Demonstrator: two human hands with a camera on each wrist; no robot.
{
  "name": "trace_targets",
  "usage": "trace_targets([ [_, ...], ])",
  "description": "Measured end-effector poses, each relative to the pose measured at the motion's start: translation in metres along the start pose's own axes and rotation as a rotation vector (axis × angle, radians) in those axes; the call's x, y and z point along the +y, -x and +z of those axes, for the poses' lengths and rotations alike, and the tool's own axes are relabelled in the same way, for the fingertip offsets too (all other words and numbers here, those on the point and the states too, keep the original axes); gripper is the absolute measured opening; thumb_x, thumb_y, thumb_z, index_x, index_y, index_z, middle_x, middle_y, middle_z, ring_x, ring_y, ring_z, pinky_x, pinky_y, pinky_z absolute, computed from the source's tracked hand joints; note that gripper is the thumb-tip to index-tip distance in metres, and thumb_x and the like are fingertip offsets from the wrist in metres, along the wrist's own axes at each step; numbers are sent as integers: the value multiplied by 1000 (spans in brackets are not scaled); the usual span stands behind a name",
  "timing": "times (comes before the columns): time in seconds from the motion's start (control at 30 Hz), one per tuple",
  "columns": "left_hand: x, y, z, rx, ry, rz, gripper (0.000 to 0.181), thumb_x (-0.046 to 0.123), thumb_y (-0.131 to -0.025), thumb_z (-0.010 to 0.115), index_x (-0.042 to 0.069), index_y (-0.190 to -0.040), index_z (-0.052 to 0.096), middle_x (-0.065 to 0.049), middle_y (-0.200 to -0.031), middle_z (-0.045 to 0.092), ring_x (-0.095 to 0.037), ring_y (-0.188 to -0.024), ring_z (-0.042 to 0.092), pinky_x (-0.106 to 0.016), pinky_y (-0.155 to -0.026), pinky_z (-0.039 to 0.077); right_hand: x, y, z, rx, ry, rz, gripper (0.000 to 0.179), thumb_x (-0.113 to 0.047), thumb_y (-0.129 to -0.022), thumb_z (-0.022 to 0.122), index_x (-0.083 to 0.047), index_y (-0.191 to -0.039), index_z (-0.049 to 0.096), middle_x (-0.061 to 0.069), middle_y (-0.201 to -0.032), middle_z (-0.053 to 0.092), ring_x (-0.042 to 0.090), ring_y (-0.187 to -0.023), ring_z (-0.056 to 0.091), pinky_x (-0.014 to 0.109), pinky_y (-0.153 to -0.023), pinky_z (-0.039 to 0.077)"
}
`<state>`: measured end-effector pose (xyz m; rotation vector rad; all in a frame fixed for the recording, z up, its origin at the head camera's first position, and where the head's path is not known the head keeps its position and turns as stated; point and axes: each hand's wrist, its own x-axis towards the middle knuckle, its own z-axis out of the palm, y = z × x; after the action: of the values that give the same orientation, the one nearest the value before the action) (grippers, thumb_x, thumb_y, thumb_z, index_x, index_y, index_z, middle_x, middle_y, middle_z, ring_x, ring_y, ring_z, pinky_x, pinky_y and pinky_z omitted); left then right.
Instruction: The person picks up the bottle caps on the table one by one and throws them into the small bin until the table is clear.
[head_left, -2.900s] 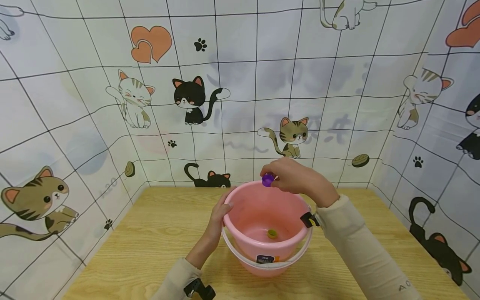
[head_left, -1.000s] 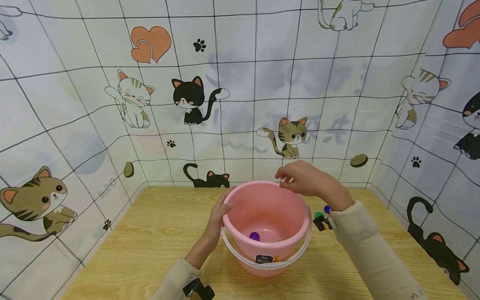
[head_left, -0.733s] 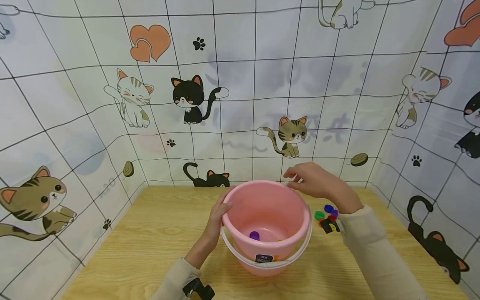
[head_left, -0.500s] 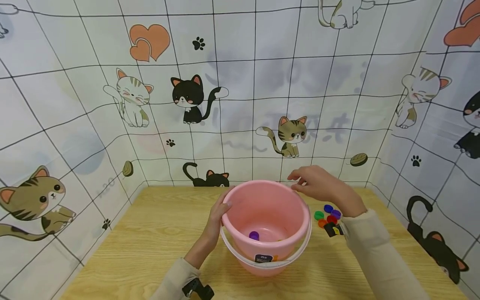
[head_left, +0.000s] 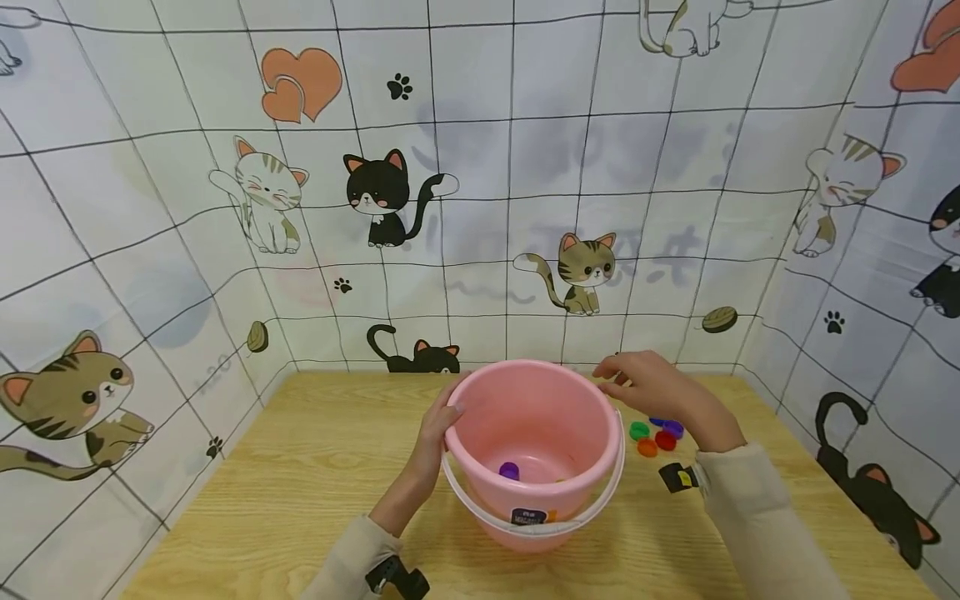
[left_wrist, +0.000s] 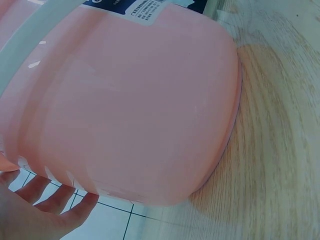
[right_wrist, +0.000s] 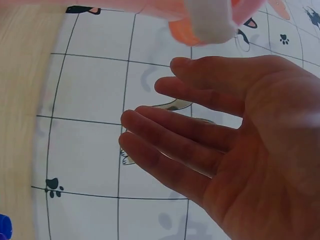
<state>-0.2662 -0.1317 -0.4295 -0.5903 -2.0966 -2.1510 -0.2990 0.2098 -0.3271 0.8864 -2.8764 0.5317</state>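
A pink bucket (head_left: 534, 417) with a white handle (head_left: 540, 530) stands upright on the wooden table. My left hand (head_left: 433, 427) grips its left side, thumb over the rim; in the left wrist view the fingers (left_wrist: 55, 200) lie against the outer wall. Inside the bucket is a purple bottle cap (head_left: 509, 471), and a sliver of yellow shows above the near rim. Just right of the bucket hovers my right hand (head_left: 660, 387), fingers loosely bent and holding nothing. Below it lie a green cap (head_left: 639, 431), a red cap (head_left: 665, 440), an orange cap (head_left: 647, 448) and a purple cap (head_left: 673, 429).
A blue cap (head_left: 657, 420) is partly covered by my right hand. The wooden table (head_left: 315, 483) meets a tile-patterned sheet (head_left: 480, 292) with cartoon cats at the back and both sides.
A purple cap has left my right hand and now lies in the bucket. That hand has moved right and lowered, uncovering the caps on the table. My left hand stays put.
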Motion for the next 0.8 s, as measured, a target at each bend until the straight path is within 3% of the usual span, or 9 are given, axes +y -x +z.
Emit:
trace_targets([
  [0.1,0,0,0,-2,-6,0,57,36,-100,43,31,-157,42,-7,-154,53,-37,-131,55,-46,-104,50,8,4,6,-5,-27,10,27,-24,-103,63,-5,-118,73,14,-117,75,30,-101,72,48,-86,61],
  [0.37,2,-1,-1,0,21,-10,56,37,-99,45,35,-155,43,-7,-154,52,-41,-131,55,-53,-104,50,28,12,25,10,-41,34,22,-19,-101,63,-7,-115,74,12,-114,75,28,-99,73,48,-85,60],
  [0.8,2,-2,-2,-14,-3,-9,58,37,-100,42,30,-158,41,-5,-154,52,-36,-133,54,-45,-106,49,52,28,58,28,-57,79,17,-16,-98,67,-5,-107,76,9,-104,77,28,-93,73,48,-83,59],
])
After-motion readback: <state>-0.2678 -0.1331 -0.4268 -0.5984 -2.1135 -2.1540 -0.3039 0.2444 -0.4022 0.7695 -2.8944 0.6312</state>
